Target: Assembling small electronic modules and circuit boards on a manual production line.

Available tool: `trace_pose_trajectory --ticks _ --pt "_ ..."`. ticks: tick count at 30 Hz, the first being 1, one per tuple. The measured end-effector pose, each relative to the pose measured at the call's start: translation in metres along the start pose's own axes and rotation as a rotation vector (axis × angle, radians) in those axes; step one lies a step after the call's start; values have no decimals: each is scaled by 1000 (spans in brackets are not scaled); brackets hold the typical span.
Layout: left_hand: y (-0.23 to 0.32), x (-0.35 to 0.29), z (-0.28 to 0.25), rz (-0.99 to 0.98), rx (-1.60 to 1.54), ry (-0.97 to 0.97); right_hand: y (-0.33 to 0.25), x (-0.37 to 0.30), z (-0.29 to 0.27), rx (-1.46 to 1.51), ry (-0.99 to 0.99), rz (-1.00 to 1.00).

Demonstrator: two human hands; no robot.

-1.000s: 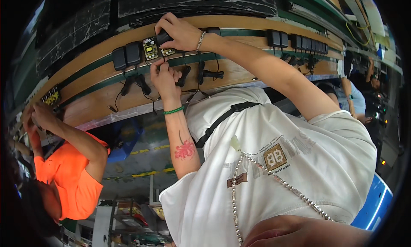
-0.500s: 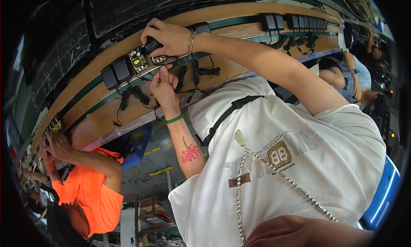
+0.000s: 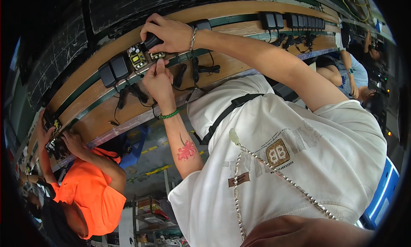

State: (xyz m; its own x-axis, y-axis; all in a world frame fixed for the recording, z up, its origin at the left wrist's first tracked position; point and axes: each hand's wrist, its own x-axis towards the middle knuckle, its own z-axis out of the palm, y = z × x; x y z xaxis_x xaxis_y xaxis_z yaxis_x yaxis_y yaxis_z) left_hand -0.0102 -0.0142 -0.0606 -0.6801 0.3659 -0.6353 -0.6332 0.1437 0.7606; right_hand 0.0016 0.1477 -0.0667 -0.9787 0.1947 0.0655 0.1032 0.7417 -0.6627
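Note:
My right hand (image 3: 169, 36), with a silver chain bracelet at the wrist, grips a black plastic adapter housing (image 3: 152, 41), tilted above the bench. Just below it lies a small circuit board (image 3: 157, 55), partly hidden by my fingers. My left hand (image 3: 158, 81), wearing a green bead bracelet, reaches up to the board's near edge. Its thumb and forefinger are pinched together there; what they hold is too small to make out. Beside them on the left sits another bare circuit board (image 3: 137, 57) with a yellow-topped component.
Two black adapters (image 3: 114, 70) stand left of the boards, with cords (image 3: 136, 93) hanging nearer. More adapters (image 3: 306, 22) line the green strip to the right. A person in an orange shirt (image 3: 92, 191) works at the left, another person (image 3: 357, 71) sits at the far right.
My left hand has moved up to the small board's edge, its fingers closing together. My right hand has barely shifted with the housing. The orange-shirted person's hands have moved apart.

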Motion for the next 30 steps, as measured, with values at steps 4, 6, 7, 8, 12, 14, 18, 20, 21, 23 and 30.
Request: trace_pose_trajectory --ticks 4,6,7,8,12,14,18,20,21,23,30 --pt "0 0 -2 181 435 127 -3 2 0 -6 -68 57" --pt "2 0 -3 155 372 100 -1 1 1 -13 -49 29" --pt "3 0 -4 131 316 69 0 1 2 -18 -25 4" --pt "4 0 -5 106 260 38 1 0 3 -21 -1 -19" --pt "0 7 -13 80 152 -57 3 0 2 -24 12 -41" --pt "-2 10 -15 80 105 -127 3 0 2 -23 8 -35" --pt "1 9 -12 32 103 -84 0 3 -2 -4 -37 16" --pt "4 8 -9 20 100 -71 0 3 -3 -1 -50 29" --pt "7 6 -8 4 143 -54 0 2 -2 8 -44 27" --pt "13 3 -5 -24 223 -18 1 0 -2 22 -35 20" --pt "16 -5 -10 -72 188 -28 -17 -9 -10 -86 136 -179"
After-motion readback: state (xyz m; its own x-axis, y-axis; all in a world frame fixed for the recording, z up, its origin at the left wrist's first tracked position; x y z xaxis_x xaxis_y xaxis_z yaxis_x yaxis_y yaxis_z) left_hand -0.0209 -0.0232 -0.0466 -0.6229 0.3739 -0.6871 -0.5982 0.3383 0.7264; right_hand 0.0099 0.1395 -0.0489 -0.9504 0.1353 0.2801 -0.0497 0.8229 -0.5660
